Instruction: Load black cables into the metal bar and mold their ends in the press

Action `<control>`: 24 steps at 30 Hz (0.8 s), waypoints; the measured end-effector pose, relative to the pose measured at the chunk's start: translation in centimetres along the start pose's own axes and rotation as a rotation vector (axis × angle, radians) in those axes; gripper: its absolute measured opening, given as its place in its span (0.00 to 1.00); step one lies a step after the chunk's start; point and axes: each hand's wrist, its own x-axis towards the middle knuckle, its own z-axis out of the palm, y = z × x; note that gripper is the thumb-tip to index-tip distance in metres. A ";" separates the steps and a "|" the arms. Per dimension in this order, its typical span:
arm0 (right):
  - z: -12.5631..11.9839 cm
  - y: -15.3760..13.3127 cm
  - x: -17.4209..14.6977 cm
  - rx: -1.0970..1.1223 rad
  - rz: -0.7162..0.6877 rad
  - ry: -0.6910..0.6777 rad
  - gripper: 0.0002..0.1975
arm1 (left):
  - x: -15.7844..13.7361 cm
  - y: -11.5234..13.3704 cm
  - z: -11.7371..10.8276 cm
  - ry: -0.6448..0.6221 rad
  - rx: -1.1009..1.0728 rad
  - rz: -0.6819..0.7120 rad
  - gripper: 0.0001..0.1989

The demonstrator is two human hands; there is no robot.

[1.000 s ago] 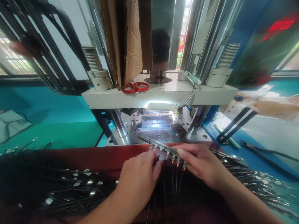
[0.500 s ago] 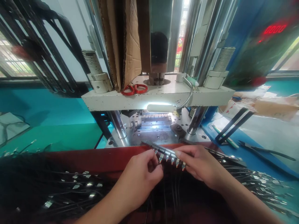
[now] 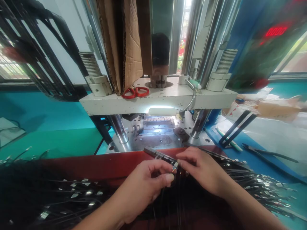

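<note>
Slim dark bar (image 3: 160, 155), held aslant: left end farther off, right end hidden. Small shiny metal terminals (image 3: 176, 166) along near edge, only a few visible, rest covered. Thin black cables (image 3: 178, 186) hanging below, blurred into dark background.

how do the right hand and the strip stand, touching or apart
Touching: the head view shows the right hand holding the strip by its right end, between thumb and fingers.

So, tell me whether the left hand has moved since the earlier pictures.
Yes: judged against the fixed white lamp, the left hand has shifted rightward, toward the right hand, and slightly lower in the view.
</note>
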 end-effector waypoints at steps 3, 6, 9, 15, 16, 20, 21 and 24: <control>-0.5 -0.8 -0.3 0.283 0.086 -0.034 0.16 | 0.0 -0.1 0.1 -0.001 -0.015 0.012 0.07; -0.6 -1.4 -0.7 0.509 0.136 -0.157 0.14 | 0.0 -0.1 0.0 0.010 0.029 0.018 0.07; -0.5 -1.6 -0.8 0.618 0.127 -0.204 0.11 | 0.1 -0.1 0.0 0.031 0.102 0.014 0.08; 0.1 -1.3 -0.8 0.703 0.097 -0.222 0.09 | 0.1 -0.1 0.2 0.028 0.146 0.030 0.12; 0.2 -1.2 -0.8 0.709 0.093 -0.225 0.10 | 0.0 -0.1 0.2 0.042 0.157 0.053 0.13; 0.3 -1.2 -1.0 0.728 0.077 -0.236 0.10 | 0.0 0.0 0.2 0.083 0.226 0.167 0.13; 0.3 -1.2 -1.0 0.728 0.076 -0.238 0.10 | 0.0 0.1 0.2 0.082 0.240 0.174 0.12; 0.2 -1.3 -1.0 0.712 0.076 -0.244 0.08 | -0.1 0.2 0.2 0.075 0.268 0.177 0.11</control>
